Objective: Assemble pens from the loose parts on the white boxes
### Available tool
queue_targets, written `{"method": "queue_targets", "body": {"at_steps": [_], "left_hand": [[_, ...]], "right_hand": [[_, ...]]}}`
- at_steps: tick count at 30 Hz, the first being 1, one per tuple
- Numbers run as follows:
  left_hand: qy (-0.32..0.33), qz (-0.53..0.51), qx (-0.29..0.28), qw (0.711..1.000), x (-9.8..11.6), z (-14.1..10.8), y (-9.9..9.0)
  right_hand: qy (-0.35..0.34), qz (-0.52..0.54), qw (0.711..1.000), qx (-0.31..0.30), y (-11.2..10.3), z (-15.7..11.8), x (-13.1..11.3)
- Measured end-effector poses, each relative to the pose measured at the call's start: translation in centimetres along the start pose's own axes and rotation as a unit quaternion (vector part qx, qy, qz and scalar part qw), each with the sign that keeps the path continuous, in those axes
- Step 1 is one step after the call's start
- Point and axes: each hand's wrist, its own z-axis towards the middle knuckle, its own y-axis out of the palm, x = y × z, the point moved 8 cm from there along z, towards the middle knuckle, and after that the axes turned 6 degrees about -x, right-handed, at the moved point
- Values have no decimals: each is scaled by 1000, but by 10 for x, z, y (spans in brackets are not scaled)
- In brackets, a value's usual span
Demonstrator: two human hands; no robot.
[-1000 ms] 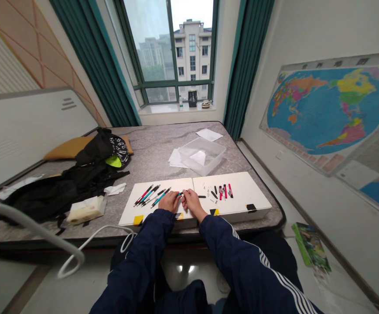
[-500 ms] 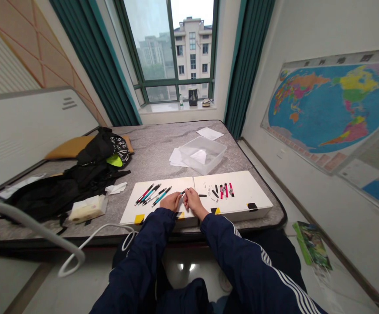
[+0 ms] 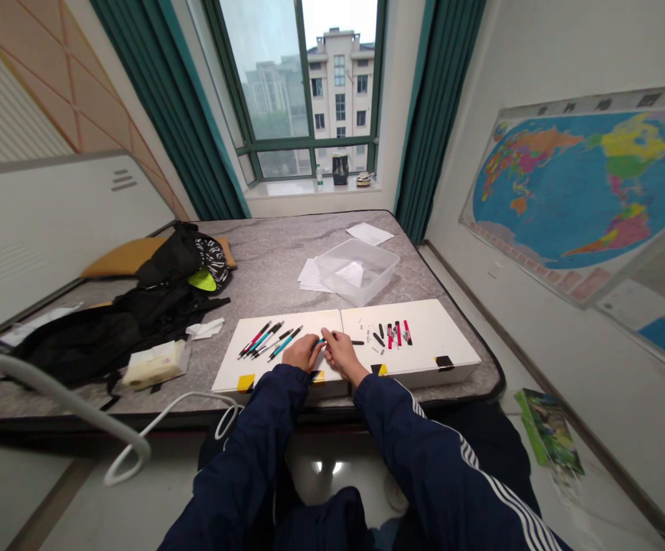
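Note:
My left hand (image 3: 302, 353) and my right hand (image 3: 340, 353) meet over the white boxes (image 3: 226, 375), fingers closed. Between them shows a small blue and dark pen (image 3: 320, 341), gripped from both sides; most of it is hidden by the fingers. Left of my hands lie several assembled pens (image 3: 263, 338) in red, blue and black. On the right, black pen pieces (image 3: 379, 339), small clear bits (image 3: 369, 329) and red-and-black pen parts (image 3: 398, 334) are spread out. One dark piece (image 3: 358, 343) rests just beside my right hand.
A clear plastic bin (image 3: 378, 279) stands behind the boxes with paper sheets (image 3: 311, 277) by it. To the left are a tissue pack (image 3: 157, 363), a black backpack (image 3: 108, 329) and a cap (image 3: 213, 264). A white cable (image 3: 165, 413) loops at the front left.
The fingers of my right hand have shifted slightly around the pen, and more of its blue part shows between my hands. The pens and parts on the boxes have stayed put.

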Motion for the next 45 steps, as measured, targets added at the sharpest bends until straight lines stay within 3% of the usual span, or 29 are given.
{"method": "queue_targets", "body": {"at_steps": [3,13,22,29,36,41,45], "left_hand": [[25,8,1,1000,1,2,2],[-47,-18,-30,998,-5,-2,4],[22,9,4,1000,0,1,0],[-61,9,-48,997,-4,-2,4],[-44,6,-28,999,-3,-2,4],[15,41,11,999,0,0,4],[-8,76,34,997,-4,2,1]], "right_hand": [[-13,-7,1000,-3,1,0,-1],[-28,-5,1000,0,-1,3,3],[-29,-15,999,9,0,3,1],[-36,-22,999,1,-1,4,2],[-55,-23,998,17,-5,7,1],[-74,-49,996,13,-6,8,2],[-80,-56,995,9,-6,9,2]]}}
